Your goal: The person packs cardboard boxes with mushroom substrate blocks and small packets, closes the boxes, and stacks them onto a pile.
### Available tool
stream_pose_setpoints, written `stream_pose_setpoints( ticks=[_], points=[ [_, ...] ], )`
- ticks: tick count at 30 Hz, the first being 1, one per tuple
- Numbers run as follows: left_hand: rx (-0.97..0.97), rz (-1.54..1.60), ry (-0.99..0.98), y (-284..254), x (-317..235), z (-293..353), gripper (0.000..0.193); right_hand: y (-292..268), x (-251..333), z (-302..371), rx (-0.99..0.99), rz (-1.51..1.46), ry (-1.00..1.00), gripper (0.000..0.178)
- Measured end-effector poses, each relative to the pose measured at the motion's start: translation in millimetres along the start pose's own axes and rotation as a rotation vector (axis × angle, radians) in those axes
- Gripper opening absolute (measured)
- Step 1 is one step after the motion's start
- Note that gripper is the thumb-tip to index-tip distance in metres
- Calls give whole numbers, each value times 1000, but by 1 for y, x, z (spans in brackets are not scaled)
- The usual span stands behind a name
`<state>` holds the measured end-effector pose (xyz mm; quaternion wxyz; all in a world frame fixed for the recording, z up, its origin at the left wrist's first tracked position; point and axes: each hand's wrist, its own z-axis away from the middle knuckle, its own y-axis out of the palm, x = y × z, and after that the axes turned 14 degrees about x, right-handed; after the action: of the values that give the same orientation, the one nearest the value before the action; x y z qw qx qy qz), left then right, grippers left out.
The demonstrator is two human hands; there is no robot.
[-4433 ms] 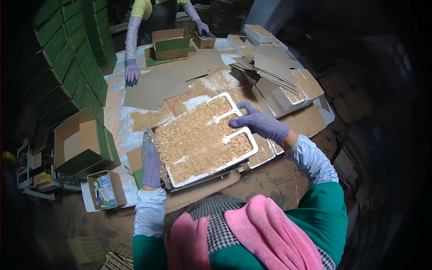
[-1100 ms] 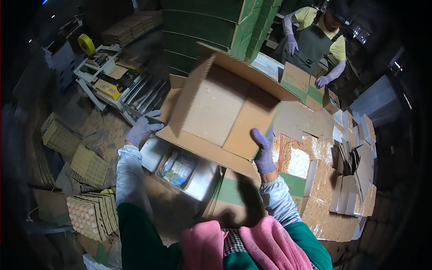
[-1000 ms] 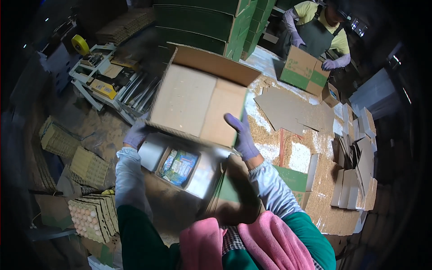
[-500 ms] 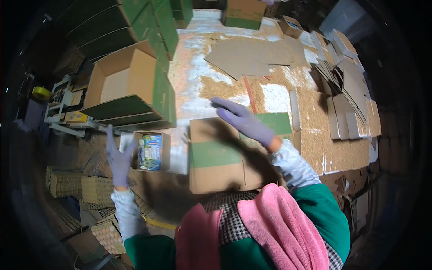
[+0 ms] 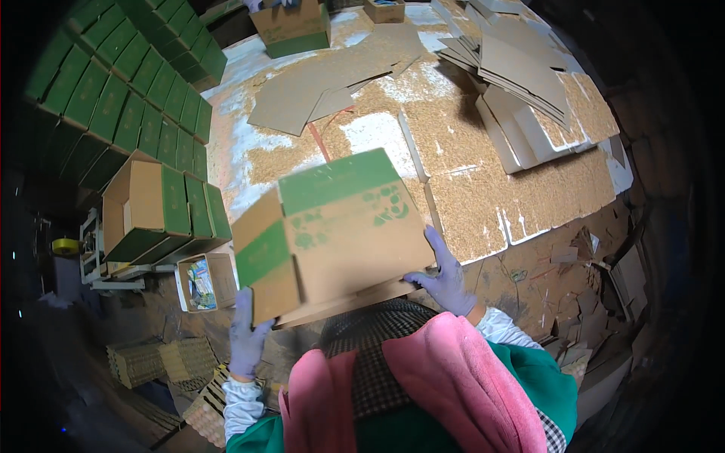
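Observation:
A brown and green cardboard box (image 5: pixel 347 249) lies in front of me at the near edge of the table, tilted, with its closed panels facing up. My left hand (image 5: pixel 249 336), in a purple glove, grips its near left corner, the thumb along the near edge. At the near right corner my right hand (image 5: pixel 449 279), gloved alike, holds the box with fingers up its side and thumb on the near edge. The undersides of the box and some fingertips are hidden.
An open green and brown carton (image 5: pixel 140 200) stands at left beside a small box of packets (image 5: pixel 219 272). Stacked green cartons (image 5: pixel 113 106) rise behind. Flat cardboard sheets (image 5: pixel 325 83) lie on the husk-strewn table (image 5: pixel 521 204). Egg trays (image 5: pixel 185 359) sit low left. Another person's gloved hands (image 5: pixel 276 4) touch a far carton.
My hands were apart and open, the right one above the flat-lying box. Now both grip its near corners and its near side is raised. My view has turned toward the right.

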<state>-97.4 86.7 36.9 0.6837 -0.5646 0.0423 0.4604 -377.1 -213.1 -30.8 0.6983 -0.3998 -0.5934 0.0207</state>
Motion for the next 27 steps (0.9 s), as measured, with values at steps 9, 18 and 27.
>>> stream_pose_setpoints(
  ticks=[9,18,27],
  points=[
    [-124,-9,423,-99,-96,-93,72,-87,88,-179,-42,-389,-1,81],
    [-409,-843,547,-88,-105,-156,114,-17,101,-180,99,279,25,117],
    [-128,-548,686,-30,-74,-120,37,-45,77,-81,-668,-374,-202,38]
  ],
)
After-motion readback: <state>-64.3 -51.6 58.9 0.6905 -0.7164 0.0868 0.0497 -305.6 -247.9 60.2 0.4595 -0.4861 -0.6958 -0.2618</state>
